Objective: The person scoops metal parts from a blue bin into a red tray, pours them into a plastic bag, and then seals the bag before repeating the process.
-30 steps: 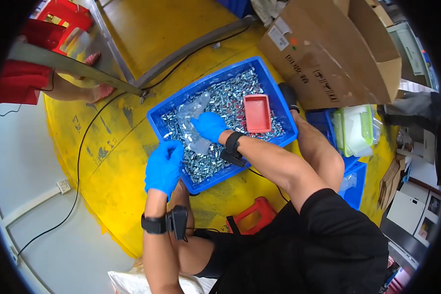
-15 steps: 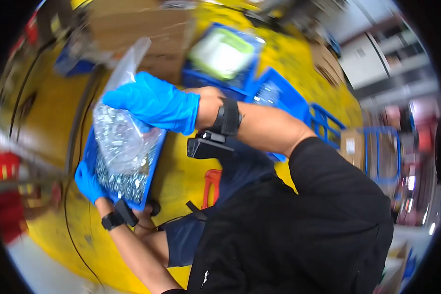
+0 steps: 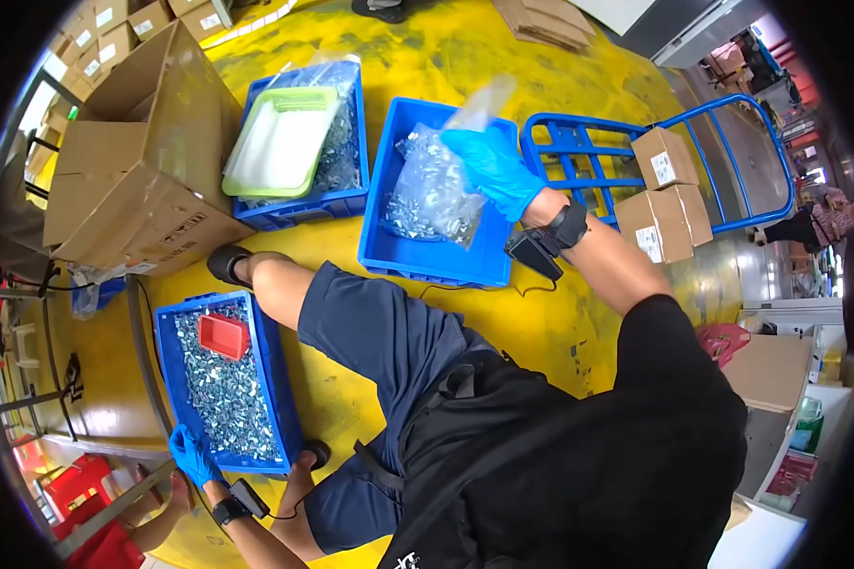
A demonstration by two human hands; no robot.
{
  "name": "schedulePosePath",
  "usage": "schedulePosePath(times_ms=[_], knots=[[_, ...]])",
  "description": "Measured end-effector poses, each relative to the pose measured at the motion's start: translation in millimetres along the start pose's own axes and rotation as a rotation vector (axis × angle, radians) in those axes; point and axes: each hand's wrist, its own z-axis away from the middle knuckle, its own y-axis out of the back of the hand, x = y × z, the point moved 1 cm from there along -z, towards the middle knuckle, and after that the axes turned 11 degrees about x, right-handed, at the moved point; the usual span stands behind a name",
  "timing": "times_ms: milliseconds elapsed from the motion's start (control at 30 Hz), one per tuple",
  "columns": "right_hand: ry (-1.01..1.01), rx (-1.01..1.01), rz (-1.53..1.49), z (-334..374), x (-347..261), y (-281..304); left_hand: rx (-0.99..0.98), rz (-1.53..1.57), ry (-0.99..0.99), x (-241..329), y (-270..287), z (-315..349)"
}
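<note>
Gripping a clear plastic bag of small shiny silvery pieces (image 3: 422, 194) in the blue-gloved right hand (image 3: 493, 173), with fingers closed around the gathered neck. Leaves a loose end of film flaring past the glove, toward the top of the frame. Sits, bag and all, over the rectangular blue plastic tub (image 3: 489, 258) at upper centre, inside its outline. Slants along the bag's long axis from the flared end at upper right to the filled bottom at lower left, so with the bulk lying to the left of and below the right fingers. Impossible to tell from this angle: full rest on the tub floor or partial hang from the grip.

Placing the blue-gloved left hand (image 3: 195, 459) well apart from the bag, at lower left, by the near corner of a long blue plastic tub full of loose silvery pieces (image 3: 273, 379). Shows fingers bent at its rim; cannot tell between clasping and light contact. Makes the right hand clearly the nearer one to the bag.

Flanking the upper-centre tub: to the left, a lime-green rectangular plastic basket (image 3: 319, 142); to the right, close by, a blue metal trolley (image 3: 584, 121).
</note>
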Motion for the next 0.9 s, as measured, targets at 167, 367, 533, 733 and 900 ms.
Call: schedulePosePath(times_ms=[167, 367, 533, 733, 900], knots=[[-0.133, 0.163, 0.059, -19, 130, 25, -0.023, -0.002, -0.002, 16, -13, -2], [-0.489, 0.235, -0.065, -2, 187, -6, -0.038, -0.112, -0.025, 40, -31, 12], [-0.913, -0.022, -0.397, -5, 269, -65, -0.034, -0.176, 0.014, 33, -10, 21], [-0.374, -0.581, 0.132, -49, 317, -82, -0.032, -0.231, 0.095, 37, -12, 47], [-0.976, -0.680, -0.710, -74, 232, -105, -0.037, -0.203, 0.122, 10, -4, 59]])
